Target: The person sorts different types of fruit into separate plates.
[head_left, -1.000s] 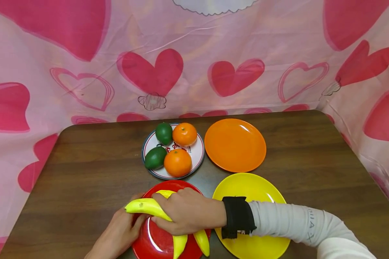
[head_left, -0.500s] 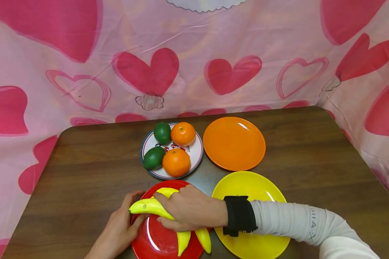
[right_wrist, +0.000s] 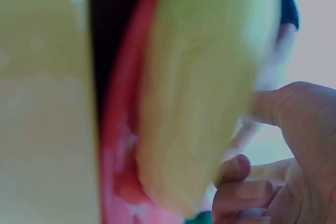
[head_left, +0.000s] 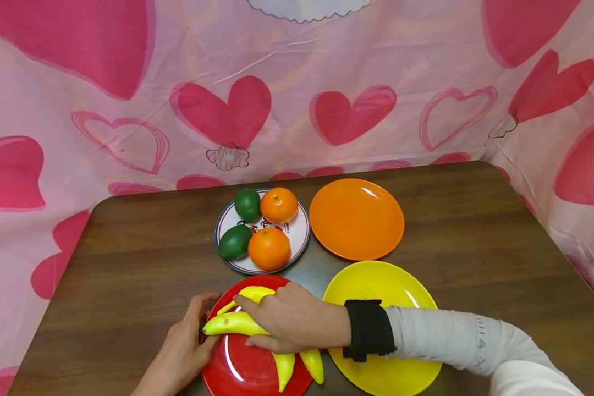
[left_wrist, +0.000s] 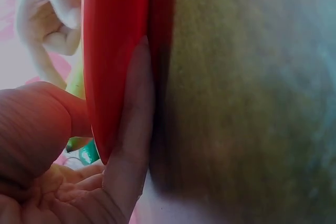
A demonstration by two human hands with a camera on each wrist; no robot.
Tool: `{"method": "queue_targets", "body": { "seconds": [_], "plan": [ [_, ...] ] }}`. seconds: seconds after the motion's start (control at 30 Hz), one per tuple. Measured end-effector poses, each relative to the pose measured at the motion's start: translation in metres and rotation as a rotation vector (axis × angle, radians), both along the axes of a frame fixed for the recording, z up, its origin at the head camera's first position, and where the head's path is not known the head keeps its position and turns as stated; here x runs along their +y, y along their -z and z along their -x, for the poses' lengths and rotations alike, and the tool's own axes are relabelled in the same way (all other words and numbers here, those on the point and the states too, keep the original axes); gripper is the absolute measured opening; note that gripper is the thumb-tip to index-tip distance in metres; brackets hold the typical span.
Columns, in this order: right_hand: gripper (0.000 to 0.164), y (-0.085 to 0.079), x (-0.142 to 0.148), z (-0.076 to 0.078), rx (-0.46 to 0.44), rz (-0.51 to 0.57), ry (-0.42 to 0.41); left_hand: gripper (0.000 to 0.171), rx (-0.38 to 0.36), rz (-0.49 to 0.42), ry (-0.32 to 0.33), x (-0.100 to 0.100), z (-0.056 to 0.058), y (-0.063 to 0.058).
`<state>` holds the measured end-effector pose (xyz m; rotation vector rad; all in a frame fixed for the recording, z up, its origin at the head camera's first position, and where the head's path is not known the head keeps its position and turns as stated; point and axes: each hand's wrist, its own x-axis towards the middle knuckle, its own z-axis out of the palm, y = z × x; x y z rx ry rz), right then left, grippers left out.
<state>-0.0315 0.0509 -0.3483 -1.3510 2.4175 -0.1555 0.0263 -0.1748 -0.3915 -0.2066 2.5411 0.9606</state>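
My right hand (head_left: 297, 319) reaches over the red plate (head_left: 237, 363) from the right. Its thumb and index finger straddle a yellow banana (head_left: 232, 323), whose tip points left. Another banana (head_left: 256, 293) shows behind the index finger, and more banana ends (head_left: 313, 366) stick out below the palm. The hand hides their middles. In the right wrist view a banana (right_wrist: 194, 93) fills the centre, with the thumb and curled fingers at its edge. My left hand (head_left: 180, 346) pinches the red plate's left rim, thumb above and a finger (left_wrist: 137, 98) along the underside.
Behind the red plate, a white patterned plate (head_left: 302, 231) bears two oranges (head_left: 269, 248) and two dark green fruits (head_left: 235, 242). An orange plate (head_left: 356, 220) stands beside it. A yellow plate (head_left: 376, 286) lies under the right forearm. A heart-print cloth (head_left: 287, 55) hangs behind the table (head_left: 143, 247).
The left-pointing banana has moved slightly down and right with my right hand, uncovering the stem of the banana behind it. My left hand has stayed at the plate's rim.
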Motion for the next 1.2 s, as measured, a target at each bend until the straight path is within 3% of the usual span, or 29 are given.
{"method": "queue_targets", "body": {
  "seconds": [0.2,0.4,0.53,0.83,0.97,1.2],
  "plan": [
    [0.064,-0.021,0.024,0.001,0.043,0.106,0.063,0.075,-0.016,0.003,0.004,0.0,0.0,0.001],
    [0.06,-0.035,0.062,0.002,0.019,0.261,0.208,0.08,-0.033,-0.005,0.009,0.0,-0.001,0.0],
    [0.053,-0.029,0.095,-0.001,0.076,0.313,0.341,0.08,-0.033,-0.005,0.012,0.001,-0.001,0.001],
    [0.032,-0.009,0.168,-0.014,0.126,0.264,0.714,0.081,-0.021,0.025,0.044,-0.001,-0.003,0.0],
    [0.032,-0.003,0.19,-0.017,0.189,0.239,0.824,0.081,-0.003,0.044,0.069,-0.001,-0.002,-0.002],
    [0.034,0.013,0.21,-0.023,0.169,0.202,0.944,0.079,0.034,0.076,0.093,0.002,-0.002,-0.004]
  ]
}}
